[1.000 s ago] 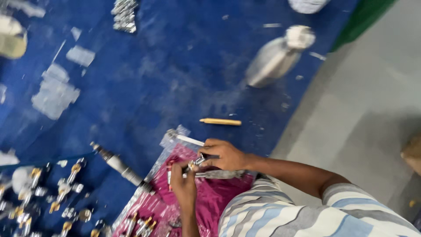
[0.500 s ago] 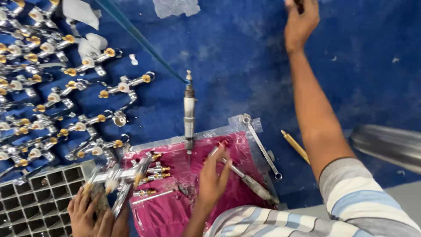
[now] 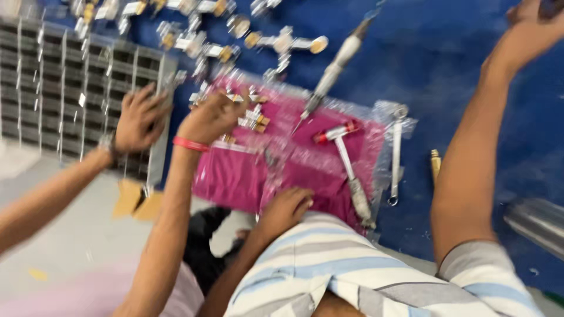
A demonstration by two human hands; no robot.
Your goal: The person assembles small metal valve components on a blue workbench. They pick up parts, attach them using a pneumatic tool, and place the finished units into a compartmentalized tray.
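Observation:
My left hand (image 3: pixel 286 208) rests with curled fingers on the near edge of a pink cloth (image 3: pixel 235 176) wrapped in clear plastic. My right hand (image 3: pixel 531 26) is stretched far out over the blue tarp (image 3: pixel 446 76), partly cut off by the frame's top edge; whether it holds anything is unclear. On the cloth lie a small hammer (image 3: pixel 348 161) with a red collar, a wrench (image 3: pixel 396 152) and a few brass-and-chrome fittings (image 3: pixel 255 117). A long metal tool (image 3: pixel 335 67) points onto the cloth from beyond it.
Another person's two hands (image 3: pixel 138 117) (image 3: pixel 214 114), one with a red wristband, work at the fittings beside a grey grid crate (image 3: pixel 59 88). More fittings (image 3: pixel 282 42) are spread on the tarp. A steel cylinder (image 3: pixel 537 223) lies at right, a yellow stick (image 3: pixel 435 164) by the wrench.
The view swung left and blurred. The other person's hands rose from the frame's bottom to the fittings by the crate. My left hand drew back to the cloth's near edge.

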